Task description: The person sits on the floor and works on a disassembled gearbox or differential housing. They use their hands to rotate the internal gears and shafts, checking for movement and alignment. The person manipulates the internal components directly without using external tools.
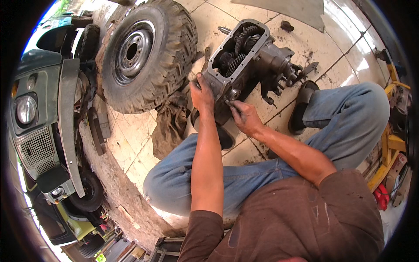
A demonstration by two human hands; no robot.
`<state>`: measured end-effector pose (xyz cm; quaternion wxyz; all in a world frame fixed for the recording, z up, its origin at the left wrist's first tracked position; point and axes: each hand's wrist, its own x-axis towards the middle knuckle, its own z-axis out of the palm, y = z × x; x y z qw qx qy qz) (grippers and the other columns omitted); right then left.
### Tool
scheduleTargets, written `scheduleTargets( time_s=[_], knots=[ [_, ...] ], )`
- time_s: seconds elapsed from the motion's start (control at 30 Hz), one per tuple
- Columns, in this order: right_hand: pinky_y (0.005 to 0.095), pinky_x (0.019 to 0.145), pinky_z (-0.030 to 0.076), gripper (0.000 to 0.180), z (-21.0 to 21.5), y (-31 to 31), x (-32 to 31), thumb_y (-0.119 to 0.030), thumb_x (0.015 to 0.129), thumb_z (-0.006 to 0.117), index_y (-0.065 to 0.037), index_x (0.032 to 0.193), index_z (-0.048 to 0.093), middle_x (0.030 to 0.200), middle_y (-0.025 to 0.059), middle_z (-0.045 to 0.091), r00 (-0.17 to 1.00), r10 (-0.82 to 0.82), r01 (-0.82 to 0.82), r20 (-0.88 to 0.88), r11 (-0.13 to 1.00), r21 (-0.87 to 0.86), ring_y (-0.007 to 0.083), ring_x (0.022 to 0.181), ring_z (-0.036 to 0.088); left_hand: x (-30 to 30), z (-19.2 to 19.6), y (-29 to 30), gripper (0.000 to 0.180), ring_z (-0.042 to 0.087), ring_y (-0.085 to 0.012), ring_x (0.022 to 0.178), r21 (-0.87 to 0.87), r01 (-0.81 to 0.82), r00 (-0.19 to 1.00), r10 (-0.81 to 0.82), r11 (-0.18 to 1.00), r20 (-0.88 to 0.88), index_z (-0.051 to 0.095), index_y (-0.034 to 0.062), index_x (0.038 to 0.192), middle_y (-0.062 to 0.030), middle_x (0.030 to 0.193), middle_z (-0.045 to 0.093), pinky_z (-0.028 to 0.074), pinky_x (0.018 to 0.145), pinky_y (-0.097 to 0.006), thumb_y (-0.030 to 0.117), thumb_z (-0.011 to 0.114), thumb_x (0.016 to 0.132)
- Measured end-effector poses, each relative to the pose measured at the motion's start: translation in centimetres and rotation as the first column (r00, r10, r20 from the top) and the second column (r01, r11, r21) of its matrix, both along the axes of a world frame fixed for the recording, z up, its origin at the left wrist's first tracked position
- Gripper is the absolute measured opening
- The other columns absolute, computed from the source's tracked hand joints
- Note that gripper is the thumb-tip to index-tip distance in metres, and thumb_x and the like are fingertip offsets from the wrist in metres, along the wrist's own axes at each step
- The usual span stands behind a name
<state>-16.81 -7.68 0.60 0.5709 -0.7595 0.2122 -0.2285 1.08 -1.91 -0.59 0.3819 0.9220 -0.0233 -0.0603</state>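
A grey metal gearbox (257, 58) rests on the tiled floor in front of me, its top opening showing several toothed gears (236, 64). My left hand (202, 95) lies against the near left end of the housing, thumb up and the other fingers mostly hidden on its side. At the near end face, beside a round boss (235, 93), my right hand (245, 115) pinches with thumb and forefinger. Whatever sits between those fingertips is too small to make out. Shift forks (274, 89) lie on the gearbox's right side.
A large knobbly tyre on a black rim (131, 52) lies left of the gearbox. A brown rag (170, 124) is crumpled below it. Dark vehicles (37, 118) stand at far left. On the right are a yellow frame (386, 144) and a red object (381, 196). My sandalled foot (302, 107) flanks the gearbox.
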Motion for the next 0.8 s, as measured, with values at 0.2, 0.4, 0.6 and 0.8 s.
scheduleTargets(
  time_s=[0.2, 0.4, 0.6, 0.8],
  knots=[
    [0.0466, 0.078, 0.056, 0.032, -0.2, -1.5, -0.8, 0.000, 0.087, 0.064, 0.000, 0.119, 0.066, 0.100, 0.0227, 0.069, 0.965, 0.189, -0.223, -0.181, 0.955, -0.196, 0.0426, 0.091, 0.067, 0.2, 0.6, 0.3, 0.092, 0.056, -0.0477, 0.122, 0.002, 0.013, 0.995, -0.013, 1.000, -0.099, 0.052, -0.0044, 0.137, -0.0307, 0.130, 0.060, 0.043, 0.101, -0.050, 0.076, 0.034, 0.095],
    [0.0486, 0.081, 0.054, 0.030, -0.9, -4.3, -0.5, 0.000, 0.087, 0.063, -0.001, 0.117, 0.064, 0.102, 0.0246, 0.067, 0.999, -0.035, 0.032, -0.009, 0.965, -0.259, 0.0441, 0.093, 0.065, -0.6, 0.7, 0.0, 0.089, 0.057, -0.0486, 0.119, 0.003, -0.001, 0.999, 0.001, 1.000, -0.036, 0.054, -0.0046, 0.133, -0.0317, 0.126, 0.061, 0.044, 0.098, -0.050, 0.074, 0.036, 0.096],
    [0.0490, 0.080, 0.053, 0.030, -2.1, -3.5, -0.4, 0.001, 0.086, 0.061, 0.000, 0.115, 0.064, 0.099, 0.0262, 0.067, 0.996, -0.001, -0.020, -0.085, 0.969, -0.248, 0.0475, 0.093, 0.064, -0.4, 0.1, 0.0, 0.081, 0.060, -0.0471, 0.114, -0.011, -0.020, 0.999, 0.021, 1.000, 0.049, 0.058, -0.0013, 0.127, -0.0299, 0.121, 0.064, 0.045, 0.095, -0.050, 0.071, 0.038, 0.097],
    [0.0518, 0.077, 0.051, 0.021, 1.7, -4.9, 0.5, -0.001, 0.086, 0.060, 0.003, 0.106, 0.067, 0.088, 0.0303, 0.066, 0.985, 0.001, -0.010, -0.175, 0.999, -0.050, 0.0486, 0.087, 0.064, -0.8, 1.7, 0.0, 0.080, 0.061, -0.0462, 0.113, -0.039, -0.001, 1.000, 0.000, 0.999, -0.028, 0.059, -0.0010, 0.125, -0.0285, 0.119, 0.066, 0.045, 0.095, -0.050, 0.071, 0.039, 0.097]
  ],
)
